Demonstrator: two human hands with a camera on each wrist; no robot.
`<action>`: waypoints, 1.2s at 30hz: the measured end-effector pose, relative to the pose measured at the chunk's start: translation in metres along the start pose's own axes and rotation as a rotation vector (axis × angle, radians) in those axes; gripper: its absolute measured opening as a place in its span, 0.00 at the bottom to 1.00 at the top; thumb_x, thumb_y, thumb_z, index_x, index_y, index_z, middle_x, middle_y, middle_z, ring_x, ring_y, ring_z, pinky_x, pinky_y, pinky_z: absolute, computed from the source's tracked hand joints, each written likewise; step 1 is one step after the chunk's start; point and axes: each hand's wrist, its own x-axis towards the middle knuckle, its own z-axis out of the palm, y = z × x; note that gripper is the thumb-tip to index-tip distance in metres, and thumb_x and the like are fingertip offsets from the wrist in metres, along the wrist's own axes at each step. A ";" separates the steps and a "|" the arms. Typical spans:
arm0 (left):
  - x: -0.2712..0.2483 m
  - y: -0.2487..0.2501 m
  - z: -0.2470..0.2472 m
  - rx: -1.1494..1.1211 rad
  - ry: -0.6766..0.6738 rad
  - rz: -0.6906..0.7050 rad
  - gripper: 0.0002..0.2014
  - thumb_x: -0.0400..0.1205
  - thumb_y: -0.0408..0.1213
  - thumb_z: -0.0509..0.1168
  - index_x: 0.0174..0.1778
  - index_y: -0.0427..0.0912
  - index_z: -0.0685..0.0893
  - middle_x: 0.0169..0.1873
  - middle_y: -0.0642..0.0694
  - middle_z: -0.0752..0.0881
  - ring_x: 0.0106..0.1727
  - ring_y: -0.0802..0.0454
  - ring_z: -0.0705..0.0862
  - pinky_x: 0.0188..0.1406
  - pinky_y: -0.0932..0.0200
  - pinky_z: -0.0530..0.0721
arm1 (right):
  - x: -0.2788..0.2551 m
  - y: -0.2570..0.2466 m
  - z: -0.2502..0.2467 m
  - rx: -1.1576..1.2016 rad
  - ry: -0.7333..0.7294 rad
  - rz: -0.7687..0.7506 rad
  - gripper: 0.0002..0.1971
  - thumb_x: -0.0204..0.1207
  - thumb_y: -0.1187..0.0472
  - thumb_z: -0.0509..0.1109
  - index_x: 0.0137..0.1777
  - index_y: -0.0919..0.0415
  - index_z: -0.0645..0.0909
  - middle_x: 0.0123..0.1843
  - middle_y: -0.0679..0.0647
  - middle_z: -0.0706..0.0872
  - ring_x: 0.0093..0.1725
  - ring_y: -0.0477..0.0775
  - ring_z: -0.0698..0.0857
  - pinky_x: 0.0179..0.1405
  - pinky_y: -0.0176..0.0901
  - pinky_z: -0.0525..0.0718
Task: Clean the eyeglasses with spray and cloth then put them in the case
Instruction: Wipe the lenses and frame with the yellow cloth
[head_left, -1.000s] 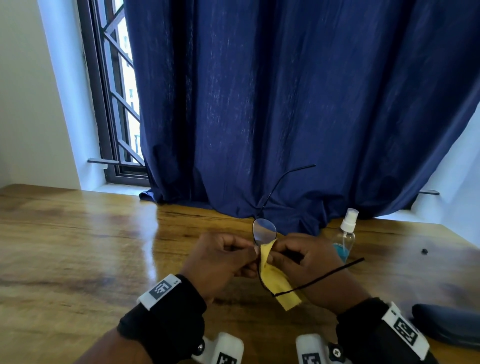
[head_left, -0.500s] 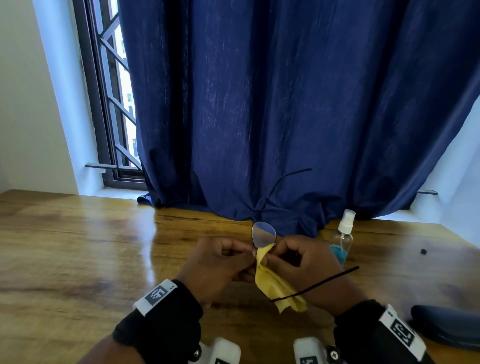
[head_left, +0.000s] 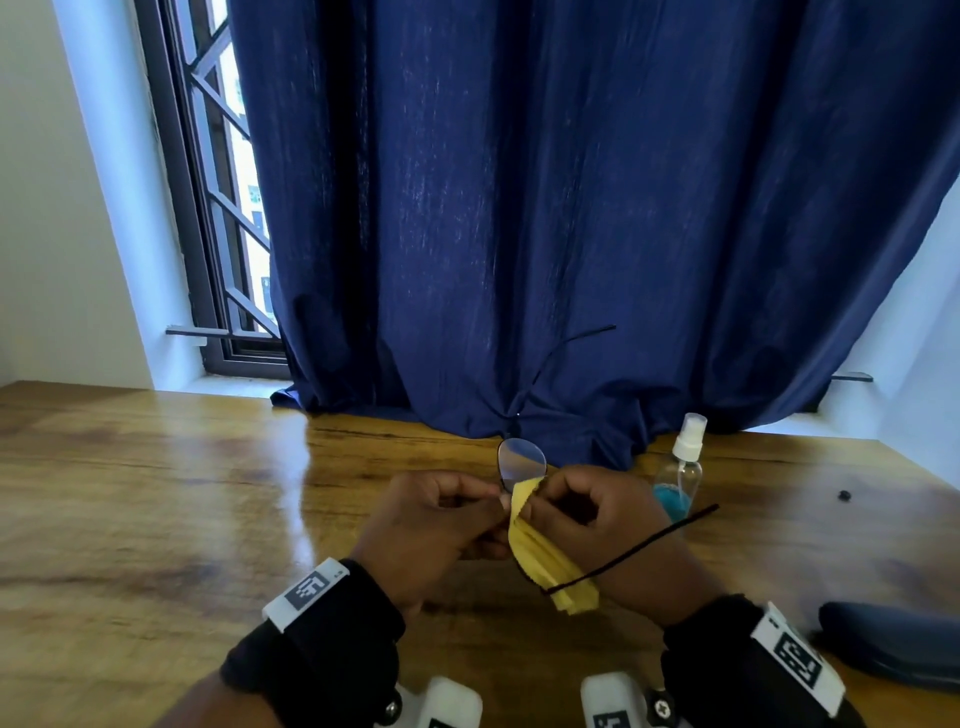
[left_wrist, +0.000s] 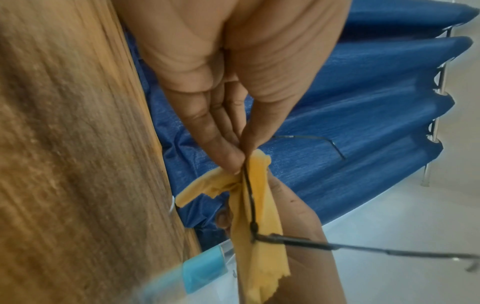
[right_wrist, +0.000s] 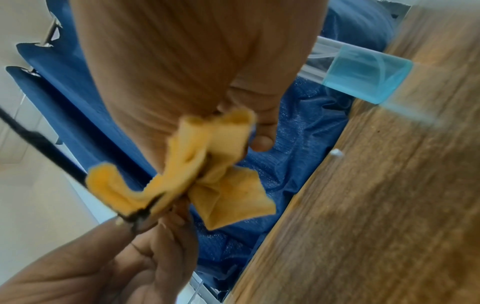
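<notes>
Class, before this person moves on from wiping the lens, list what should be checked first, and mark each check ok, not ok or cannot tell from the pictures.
1. Glasses held firmly: the left hand pinches the eyeglasses at the frame. Ok.
2. Cloth on the lens: the right hand holds the yellow cloth folded over the lower lens. Ok.
3. Lenses clean: the upper lens looks clear, the lower one is covered. Cannot tell.
4. Temples folded for storing: both stick out open. Not ok.
5. Case ready: the dark case lies on the table to the right; whether it is open is unclear. Cannot tell.
6. Spray bottle out of the way: upright behind the right hand. Ok.
</notes>
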 end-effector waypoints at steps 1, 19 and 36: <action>-0.001 0.001 0.000 -0.013 0.001 0.001 0.07 0.80 0.32 0.74 0.49 0.32 0.93 0.44 0.34 0.94 0.47 0.36 0.93 0.50 0.48 0.93 | 0.000 0.000 0.000 -0.001 0.005 0.015 0.08 0.76 0.48 0.77 0.40 0.49 0.88 0.37 0.47 0.90 0.37 0.46 0.88 0.34 0.38 0.84; -0.001 0.001 0.000 0.010 0.060 0.014 0.03 0.78 0.30 0.75 0.44 0.35 0.94 0.33 0.39 0.93 0.32 0.52 0.90 0.35 0.60 0.89 | 0.001 0.006 0.001 0.076 -0.040 0.004 0.04 0.77 0.59 0.78 0.41 0.53 0.90 0.39 0.46 0.91 0.37 0.44 0.88 0.36 0.33 0.84; 0.000 0.002 -0.001 0.065 0.044 -0.015 0.04 0.79 0.32 0.75 0.45 0.36 0.94 0.33 0.41 0.93 0.34 0.52 0.89 0.36 0.60 0.89 | 0.001 0.017 0.004 0.060 -0.047 -0.005 0.05 0.78 0.55 0.76 0.42 0.53 0.90 0.39 0.49 0.91 0.38 0.49 0.88 0.38 0.41 0.85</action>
